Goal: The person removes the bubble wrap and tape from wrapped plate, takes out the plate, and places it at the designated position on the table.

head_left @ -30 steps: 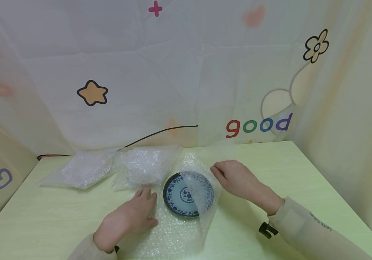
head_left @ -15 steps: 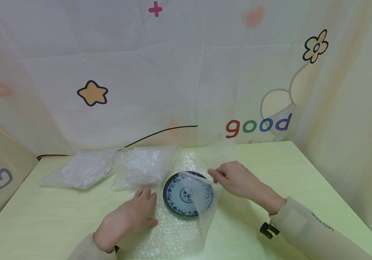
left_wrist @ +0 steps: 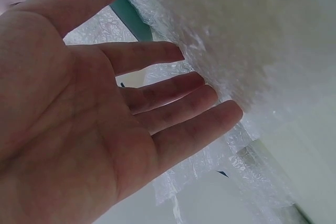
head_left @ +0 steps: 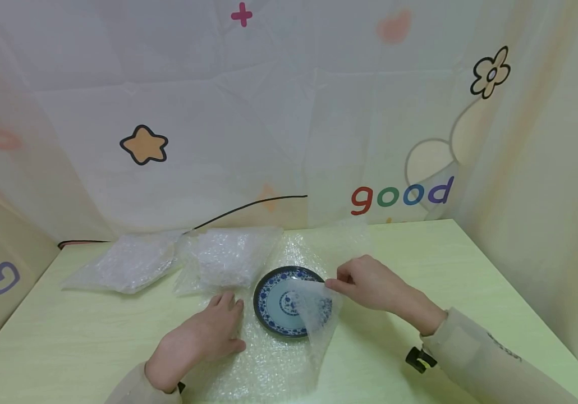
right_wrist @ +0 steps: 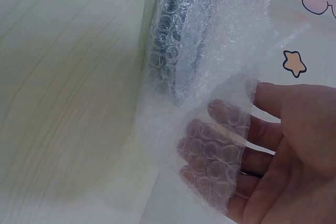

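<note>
A blue-and-white patterned plate point(head_left: 276, 306) with a dark rim lies on a spread sheet of bubble wrap point(head_left: 264, 365). The sheet's right side is folded over part of the plate. My right hand point(head_left: 377, 283) pinches the edge of that fold between thumb and fingers. In the right wrist view several fingers show through the clear bubble wrap point(right_wrist: 210, 163). To the left of the plate, my left hand point(head_left: 203, 339) rests on the sheet with fingers spread. The left wrist view shows its fingers point(left_wrist: 184, 129) fairly straight, their tips against the wrap.
Two bubble-wrapped bundles stand at the back left: one bundle point(head_left: 225, 258) just behind my left hand, the other bundle point(head_left: 129, 264) farther left. A printed cloth point(head_left: 248, 129) hangs along the back edge of the pale table point(head_left: 56, 336).
My right hand has shifted slightly down toward the near side, drawing the folded flap with it. More of the plate's upper rim is uncovered. My left hand has stayed in place.
</note>
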### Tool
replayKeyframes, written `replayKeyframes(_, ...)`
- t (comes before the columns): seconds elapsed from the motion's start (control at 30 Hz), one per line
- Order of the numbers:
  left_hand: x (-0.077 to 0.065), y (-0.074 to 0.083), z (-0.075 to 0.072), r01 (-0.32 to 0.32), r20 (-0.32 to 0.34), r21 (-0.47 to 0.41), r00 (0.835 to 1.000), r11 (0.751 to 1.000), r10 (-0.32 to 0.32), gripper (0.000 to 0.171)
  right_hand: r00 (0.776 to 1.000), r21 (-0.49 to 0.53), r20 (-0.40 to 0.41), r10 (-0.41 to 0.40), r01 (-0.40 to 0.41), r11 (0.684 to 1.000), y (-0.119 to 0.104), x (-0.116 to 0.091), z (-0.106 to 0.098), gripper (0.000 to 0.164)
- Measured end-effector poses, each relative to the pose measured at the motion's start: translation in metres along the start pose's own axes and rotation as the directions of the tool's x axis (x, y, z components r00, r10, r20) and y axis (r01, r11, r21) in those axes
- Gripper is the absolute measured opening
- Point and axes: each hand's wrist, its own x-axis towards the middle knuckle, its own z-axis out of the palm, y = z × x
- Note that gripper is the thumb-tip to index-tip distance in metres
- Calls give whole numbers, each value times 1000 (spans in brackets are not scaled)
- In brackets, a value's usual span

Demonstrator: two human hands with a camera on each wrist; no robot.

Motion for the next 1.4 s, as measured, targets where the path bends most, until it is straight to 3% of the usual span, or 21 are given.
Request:
replayKeyframes(0.47,-1,-1,-1,-8,4,-6,1000,1000,8,78,997,-18,26,69,-68,998,2,-2,2,42)
replayKeyframes(0.93,-1,-2,0,-16,1,-6,1000,1000,16,78,998,-35,49,47,-46,998,9,-7,-2,21)
replayKeyframes(1.4,1,-4,1,-22,1,17,1000,1000,22,78,986,-23,133,104,-102,995,11,-14,-6,29)
